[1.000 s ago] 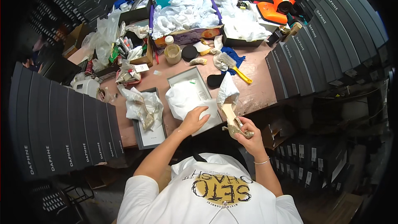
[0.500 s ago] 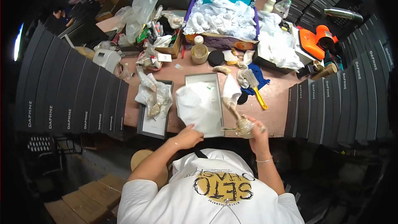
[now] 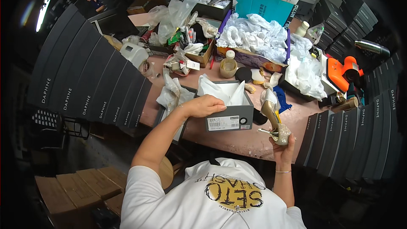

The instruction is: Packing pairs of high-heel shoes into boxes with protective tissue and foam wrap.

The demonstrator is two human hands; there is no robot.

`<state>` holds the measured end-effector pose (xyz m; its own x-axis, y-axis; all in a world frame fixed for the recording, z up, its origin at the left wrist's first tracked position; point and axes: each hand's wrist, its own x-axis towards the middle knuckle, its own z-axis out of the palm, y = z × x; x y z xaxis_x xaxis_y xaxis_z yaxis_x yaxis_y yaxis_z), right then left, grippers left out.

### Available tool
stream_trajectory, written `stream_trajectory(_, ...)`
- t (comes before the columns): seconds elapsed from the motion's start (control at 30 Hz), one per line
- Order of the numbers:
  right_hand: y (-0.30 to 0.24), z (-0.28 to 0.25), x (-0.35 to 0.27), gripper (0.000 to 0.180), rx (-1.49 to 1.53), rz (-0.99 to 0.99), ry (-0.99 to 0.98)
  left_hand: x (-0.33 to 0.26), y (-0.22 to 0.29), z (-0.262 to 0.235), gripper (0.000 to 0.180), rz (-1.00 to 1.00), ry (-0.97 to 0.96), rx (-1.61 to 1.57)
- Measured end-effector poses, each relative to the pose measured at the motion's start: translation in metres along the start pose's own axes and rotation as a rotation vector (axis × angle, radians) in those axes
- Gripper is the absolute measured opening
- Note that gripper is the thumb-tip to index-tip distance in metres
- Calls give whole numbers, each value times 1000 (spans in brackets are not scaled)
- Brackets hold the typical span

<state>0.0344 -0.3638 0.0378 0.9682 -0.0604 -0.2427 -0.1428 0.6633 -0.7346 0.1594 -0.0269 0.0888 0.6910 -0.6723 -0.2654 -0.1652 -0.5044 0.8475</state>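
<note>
Pink surface (image 3: 220, 145), dark shoebox stacks (image 3: 85, 72) flanking it at 10 and 3 o'clock. Your left grip (image 3: 207, 105) is closed over the near rim of the grey shoebox (image 3: 238, 111); white paper (image 3: 231, 93) sits inside. Your right grip (image 3: 285, 150) holds the gold shoe (image 3: 283, 134) by its glittery end, at the box's 4 o'clock, spike heel pointing to 9. Second open box (image 3: 182, 130) is partly behind your left forearm, at the grey box's 9 o'clock.

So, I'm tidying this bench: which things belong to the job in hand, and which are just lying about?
Seemingly in use:
glittery gold shoe, in the right hand
grey shoebox, gripped by the left hand
white paper inside it

Seemingly lying about:
blue cloth
white-capped jar
orange device, exact kind unclear
</note>
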Motion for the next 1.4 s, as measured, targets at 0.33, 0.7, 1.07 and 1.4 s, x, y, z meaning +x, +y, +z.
stream_trajectory(0.33, 8, 28, -2, 61, -63, -70, 12, 3, -10, -6, 34, 84, -101, -1)
stream_trajectory(0.7, 15, 53, -7, 24, -730, -262, -219, -60, -92, 153, 33, 96, -153, 489)
stream_trajectory(1.07, 59, 114, -28, 30, -1284, -351, -751, -7, -47, 120, 65, -38, 661, -1357)
stream_trajectory(1.4, 61, 108, -9, 24, -814, 93, -687, -12, -68, 74, 58, 14, 555, -1706)
